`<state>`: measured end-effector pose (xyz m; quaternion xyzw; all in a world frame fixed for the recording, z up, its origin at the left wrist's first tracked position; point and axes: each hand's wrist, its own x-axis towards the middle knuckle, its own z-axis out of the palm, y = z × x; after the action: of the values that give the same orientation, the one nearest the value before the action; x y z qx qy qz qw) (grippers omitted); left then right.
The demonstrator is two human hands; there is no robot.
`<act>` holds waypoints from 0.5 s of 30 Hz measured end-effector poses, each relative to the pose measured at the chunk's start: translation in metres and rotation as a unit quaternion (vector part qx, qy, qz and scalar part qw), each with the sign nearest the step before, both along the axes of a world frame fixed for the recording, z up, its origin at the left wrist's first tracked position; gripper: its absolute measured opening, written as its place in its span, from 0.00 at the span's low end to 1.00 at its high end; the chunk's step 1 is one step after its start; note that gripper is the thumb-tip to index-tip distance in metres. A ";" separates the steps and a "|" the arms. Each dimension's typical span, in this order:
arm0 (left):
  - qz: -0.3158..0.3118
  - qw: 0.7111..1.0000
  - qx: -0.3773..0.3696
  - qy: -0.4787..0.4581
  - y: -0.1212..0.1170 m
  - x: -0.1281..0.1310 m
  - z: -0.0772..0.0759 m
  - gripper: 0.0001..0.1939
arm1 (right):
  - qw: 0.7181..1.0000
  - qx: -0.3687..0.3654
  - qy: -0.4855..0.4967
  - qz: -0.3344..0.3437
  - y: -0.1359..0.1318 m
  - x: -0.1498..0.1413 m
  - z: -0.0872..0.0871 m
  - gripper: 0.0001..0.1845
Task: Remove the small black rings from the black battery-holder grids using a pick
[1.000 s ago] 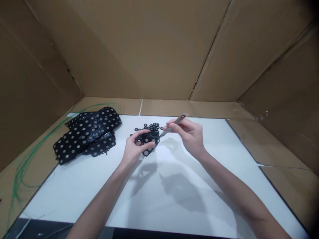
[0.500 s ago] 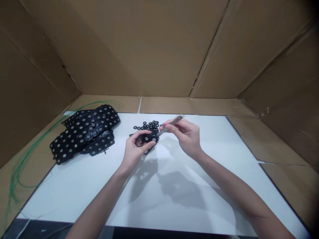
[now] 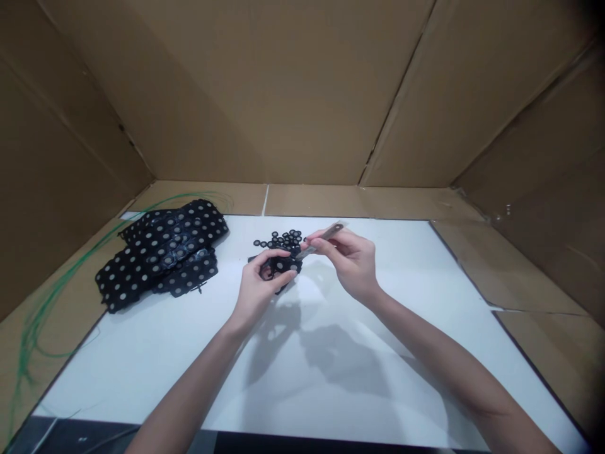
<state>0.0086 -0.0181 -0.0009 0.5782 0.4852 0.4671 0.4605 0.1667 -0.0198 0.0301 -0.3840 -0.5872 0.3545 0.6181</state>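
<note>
My left hand [image 3: 259, 284] pinches a small black sheet piece with pale round dots [image 3: 283, 266] between thumb and fingers, partly covering it. In my right hand [image 3: 353, 260] is a slim, flat metal tool [image 3: 333, 231] with a hole near its upper end, held like a pen. Its lower end slants down left to the piece's upper right edge; whether it touches cannot be told. Just beyond my left fingers lie several small black rings [image 3: 289, 238], loose on the white tabletop [image 3: 406, 353].
To the left, a pile of black dotted sheets [image 3: 127, 271] lies on the tabletop. Thin green strands [image 3: 51, 296] curve along the left edge behind it. Brown cardboard walls [image 3: 265, 94] enclose the back and both sides.
My right hand and the metal tool have shifted very slightly left. My left hand has moved a touch to the right with the black piece; both holds stay the same.
</note>
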 end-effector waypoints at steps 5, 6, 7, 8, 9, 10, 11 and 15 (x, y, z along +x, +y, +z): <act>-0.042 0.998 -0.037 -0.031 0.001 0.001 -0.005 0.13 | 0.999 0.018 -0.041 0.019 -0.002 -0.004 -0.002 0.05; -0.042 0.998 -0.039 -0.030 0.002 0.001 -0.005 0.13 | 0.998 0.025 -0.048 0.017 -0.003 -0.004 -0.001 0.05; -0.039 0.998 -0.039 -0.028 0.002 0.001 -0.005 0.14 | 0.998 0.032 -0.049 0.010 -0.004 -0.004 0.000 0.05; -0.034 0.998 -0.038 -0.026 0.002 0.001 -0.005 0.14 | 0.998 0.039 -0.044 0.001 -0.004 -0.004 0.002 0.05; -0.027 0.999 -0.036 -0.023 0.003 0.001 -0.004 0.14 | 0.998 0.045 -0.037 -0.008 -0.005 -0.003 0.003 0.05; -0.022 0.999 -0.033 -0.019 0.003 0.001 -0.004 0.14 | 0.998 0.049 -0.033 -0.015 -0.005 -0.001 0.005 0.05; -0.019 0.999 -0.030 -0.014 0.003 0.001 -0.003 0.14 | 0.998 0.050 -0.031 -0.020 -0.005 0.000 0.005 0.05; -0.015 1.000 -0.024 -0.001 0.002 0.001 -0.001 0.13 | 0.998 0.038 -0.038 -0.015 -0.002 0.002 0.005 0.05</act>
<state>0.0098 -0.0161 -0.0023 0.5739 0.4866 0.4492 0.4817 0.1688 -0.0222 0.0346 -0.3821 -0.6172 0.3077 0.6152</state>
